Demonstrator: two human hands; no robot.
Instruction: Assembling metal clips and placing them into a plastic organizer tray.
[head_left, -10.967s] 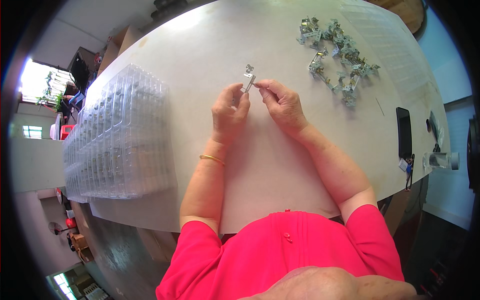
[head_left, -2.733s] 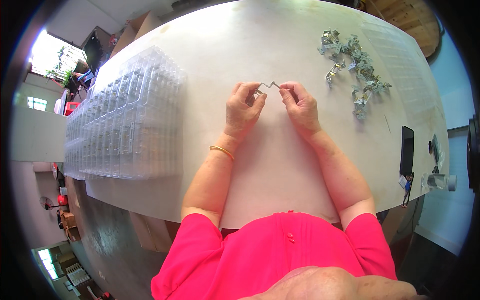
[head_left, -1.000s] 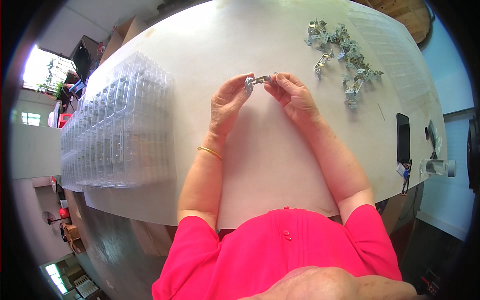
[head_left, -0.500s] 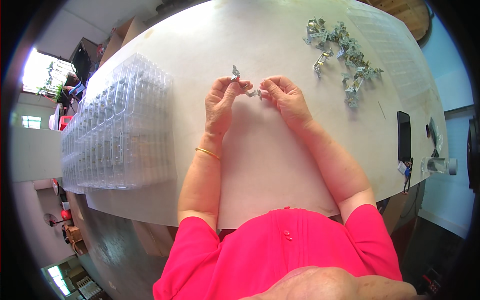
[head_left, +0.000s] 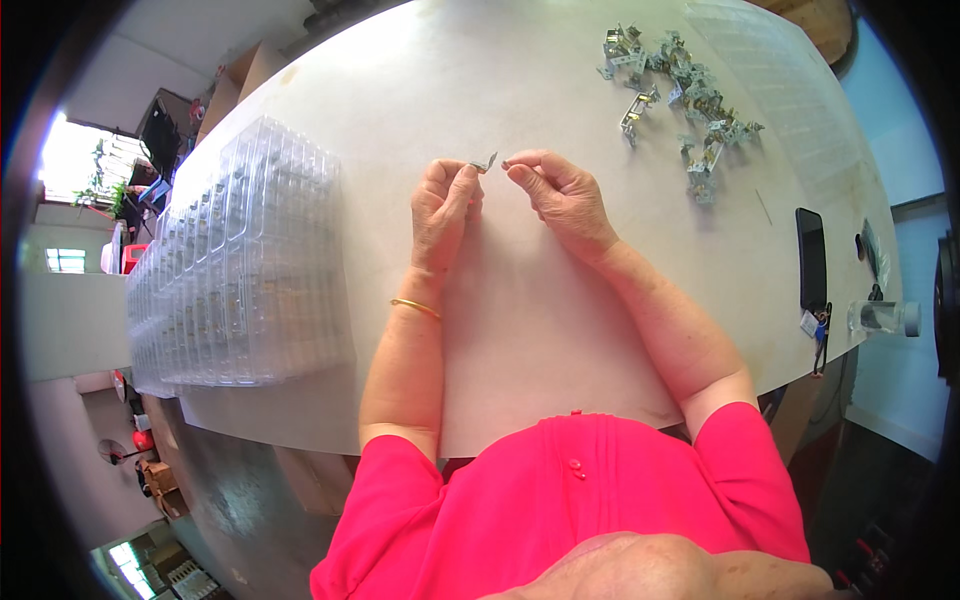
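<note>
Above the middle of the white table (head_left: 540, 330), my left hand (head_left: 441, 215) pinches a small silvery metal bracket (head_left: 487, 162) between thumb and fingers. Most of the bracket is hidden by the fingertips; one bent tab sticks out toward the right. Just across a small gap, my right hand (head_left: 572, 205) is closed in a pinch, its thumb and forefinger pressed together. Whatever sits at those fingertips is too small to tell. Farther off to the right lies a loose heap of similar metal brackets (head_left: 700, 95), some with brass-coloured parts.
A tall stack of clear plastic trays (head_left: 250, 260) holding small parts stands at the left. Another clear tray (head_left: 790, 110) lies at the far right. Near the right edge are a black phone (head_left: 811, 260), a clear bottle (head_left: 880, 318) and a thin needle-like rod (head_left: 764, 206).
The bracket in my left hand has turned, and its lower end no longer hangs between both hands. My right fingertips have shifted slightly left and up, now apart from it.
</note>
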